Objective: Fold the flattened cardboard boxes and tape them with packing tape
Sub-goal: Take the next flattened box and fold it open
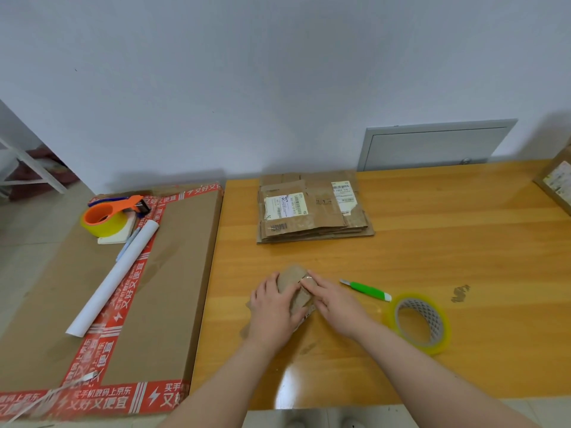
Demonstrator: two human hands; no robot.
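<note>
A small brown cardboard box (pixel 292 278) sits on the wooden table (pixel 432 242) in front of me. My left hand (pixel 272 307) grips its left side with curled fingers. My right hand (pixel 333 301) presses flat on its top right, fingertips on a strip of clear tape. A roll of yellowish packing tape (pixel 421 322) lies to the right of my right hand. A green utility knife (pixel 366 289) lies between the roll and the box. A stack of flattened cardboard boxes (pixel 312 208) with shipping labels lies further back on the table.
A big flat carton with red printed tape (pixel 173 273) lies to the left, carrying an orange tape dispenser (pixel 111 219), a rolled white sheet (pixel 112 278) and a pen. Another box (pixel 557 180) sits at the far right edge. A grey wall panel (pixel 432 146) is behind the table.
</note>
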